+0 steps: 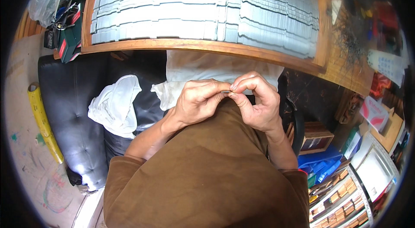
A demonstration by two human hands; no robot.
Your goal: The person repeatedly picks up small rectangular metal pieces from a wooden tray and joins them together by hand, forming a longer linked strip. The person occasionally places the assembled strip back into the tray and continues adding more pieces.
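In front of my chest, my left hand (pixel 199 99) and my right hand (pixel 260 103) meet with their fingertips together. Between them they pinch a small thin piece (pixel 225 91), mostly covered by the fingers, so its kind does not show. Just beyond the hands lies a whitish cloth (pixel 207 67). Farther out is a wooden-framed tray (pixel 173 45) holding rows of thin grey pieces (pixel 276 20), packed tightly side by side. Neither hand touches the tray.
A crumpled white cloth or bag (pixel 114 109) rests on the black padded seat (pixel 71 111) at left, near a yellow tube (pixel 43 122). Green boxes (pixel 70 40) sit left of the tray. At right are a wooden box (pixel 317 136), blue plastic (pixel 322 165) and a pink-and-white box (pixel 374 113).
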